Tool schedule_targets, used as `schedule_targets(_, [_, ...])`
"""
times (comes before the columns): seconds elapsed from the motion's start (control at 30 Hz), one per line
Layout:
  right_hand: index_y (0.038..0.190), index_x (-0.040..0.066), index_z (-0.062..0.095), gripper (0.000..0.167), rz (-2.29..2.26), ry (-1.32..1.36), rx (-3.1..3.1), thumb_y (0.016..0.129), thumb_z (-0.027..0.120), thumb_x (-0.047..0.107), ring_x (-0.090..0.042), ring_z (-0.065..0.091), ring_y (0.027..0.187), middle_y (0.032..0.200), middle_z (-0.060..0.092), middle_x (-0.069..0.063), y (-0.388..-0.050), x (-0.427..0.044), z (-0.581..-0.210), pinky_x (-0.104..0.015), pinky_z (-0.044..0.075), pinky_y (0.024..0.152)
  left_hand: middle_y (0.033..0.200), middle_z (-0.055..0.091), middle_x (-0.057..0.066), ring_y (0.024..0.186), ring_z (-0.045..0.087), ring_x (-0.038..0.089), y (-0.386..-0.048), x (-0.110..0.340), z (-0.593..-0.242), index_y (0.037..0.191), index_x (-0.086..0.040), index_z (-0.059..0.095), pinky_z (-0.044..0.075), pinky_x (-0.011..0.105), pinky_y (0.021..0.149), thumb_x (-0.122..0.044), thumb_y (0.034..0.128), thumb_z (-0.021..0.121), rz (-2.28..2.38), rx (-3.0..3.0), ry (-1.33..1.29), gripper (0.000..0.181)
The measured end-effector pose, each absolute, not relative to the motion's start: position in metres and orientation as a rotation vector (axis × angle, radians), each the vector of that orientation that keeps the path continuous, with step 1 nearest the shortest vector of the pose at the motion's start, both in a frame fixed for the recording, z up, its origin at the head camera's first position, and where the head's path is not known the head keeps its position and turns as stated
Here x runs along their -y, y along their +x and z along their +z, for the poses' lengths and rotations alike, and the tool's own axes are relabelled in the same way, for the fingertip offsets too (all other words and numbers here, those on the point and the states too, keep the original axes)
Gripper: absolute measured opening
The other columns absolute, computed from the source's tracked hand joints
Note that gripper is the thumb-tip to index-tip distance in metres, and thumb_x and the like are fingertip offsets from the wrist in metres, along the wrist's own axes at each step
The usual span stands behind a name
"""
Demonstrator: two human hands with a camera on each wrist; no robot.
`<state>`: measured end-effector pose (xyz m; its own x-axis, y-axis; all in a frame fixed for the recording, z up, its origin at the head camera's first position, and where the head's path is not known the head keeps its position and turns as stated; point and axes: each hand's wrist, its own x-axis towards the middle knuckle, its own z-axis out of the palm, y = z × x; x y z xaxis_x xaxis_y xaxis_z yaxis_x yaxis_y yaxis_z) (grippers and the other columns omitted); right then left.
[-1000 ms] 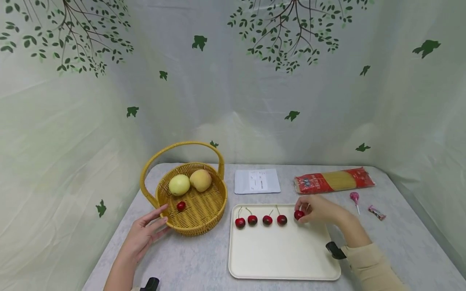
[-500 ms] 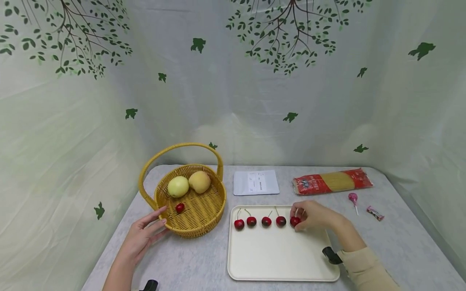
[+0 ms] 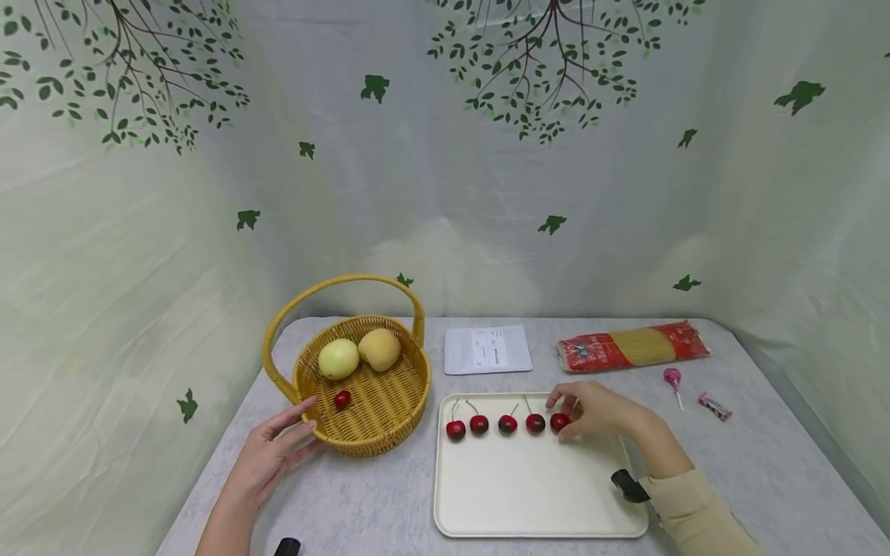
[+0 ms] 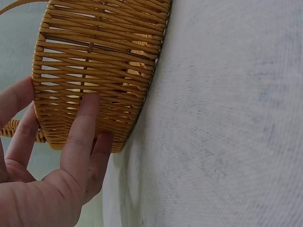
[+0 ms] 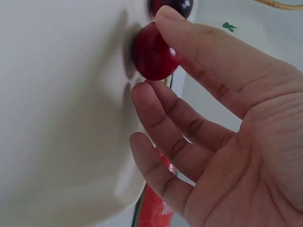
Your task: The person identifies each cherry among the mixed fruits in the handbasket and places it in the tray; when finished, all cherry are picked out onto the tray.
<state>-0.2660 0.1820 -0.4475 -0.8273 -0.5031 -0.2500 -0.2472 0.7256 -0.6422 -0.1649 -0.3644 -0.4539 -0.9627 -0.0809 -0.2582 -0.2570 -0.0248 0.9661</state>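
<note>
My right hand (image 3: 599, 411) pinches a dark red cherry (image 3: 559, 422) between thumb and fingers at the upper right of a cream tray (image 3: 535, 490). To its left, several cherries (image 3: 507, 424) lie in a row, stems pointing away from me. In the right wrist view the held cherry (image 5: 156, 52) sits by my thumb, close to a darker neighbour (image 5: 175, 6). My left hand (image 3: 271, 454) rests its extended fingers on the outside of a yellow wicker basket (image 3: 382, 413). In the left wrist view, my fingertips (image 4: 89, 101) touch the woven wall.
A green round fruit (image 3: 338, 359), a yellow one (image 3: 379, 350) and a cherry (image 3: 342, 399) lie in the basket. Behind the tray are a grey-white packet (image 3: 488, 349) and a red-ended bag of pasta (image 3: 634, 346). A lollipop (image 3: 672, 377) and wrapped candy (image 3: 715, 406) lie right.
My right hand has shifted slightly left with its cherry, narrowing the gap to the row. My left hand stays at the basket. The head view has shifted a little.
</note>
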Motion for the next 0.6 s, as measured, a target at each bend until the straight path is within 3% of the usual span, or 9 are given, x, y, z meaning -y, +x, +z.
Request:
schedule_targets(0.13, [0.123,0.017,0.072,0.046,-0.850,-0.545,-2.535,0.083,0.095,0.019,-0.019,0.063,0.094,0.105,0.069,-0.001,-0.267,-0.182,-0.442,-0.036,0.060,0.084,0.160,0.036,-0.002,0.128,0.059,-0.002,-0.164,0.365,-0.455,0.163,-0.012,0.049,0.062,0.036,0.106,-0.022,0.1051,0.072,2.130,-2.102,-0.363,0.063])
schedule_targets(0.3, [0.129,0.014,0.071,0.050,-0.842,-0.523,-2.549,0.085,0.093,0.021,-0.022,0.063,0.097,0.108,0.070,-0.006,-0.269,-0.178,-0.433,-0.040,0.062,0.084,0.159,0.037,0.000,0.128,0.060,-0.001,-0.162,0.365,-0.456,0.162,-0.010,0.049,0.063,0.036,0.105,-0.019,0.1052,0.072,2.128,-2.117,-0.352,0.062])
schedule_targets(0.43, [0.130,0.013,0.071,0.048,-0.814,-0.556,-2.583,0.088,0.091,0.024,-0.020,0.066,0.095,0.108,0.070,-0.007,-0.274,-0.172,-0.424,-0.039,0.065,0.083,0.154,0.044,-0.004,0.128,0.060,-0.002,-0.162,0.365,-0.456,0.160,-0.009,0.051,0.062,0.037,0.106,-0.018,0.1047,0.072,2.135,-2.122,-0.349,0.060])
schedule_targets(0.6, [0.131,0.012,0.071,0.044,-0.801,-0.664,-2.592,0.092,0.087,0.026,-0.018,0.067,0.094,0.107,0.071,-0.007,-0.281,-0.157,-0.409,-0.034,0.066,0.079,0.156,0.045,0.000,0.128,0.061,0.000,-0.165,0.362,-0.455,0.161,-0.008,0.050,0.062,0.040,0.107,-0.019,0.1042,0.073,2.143,-2.136,-0.356,0.062])
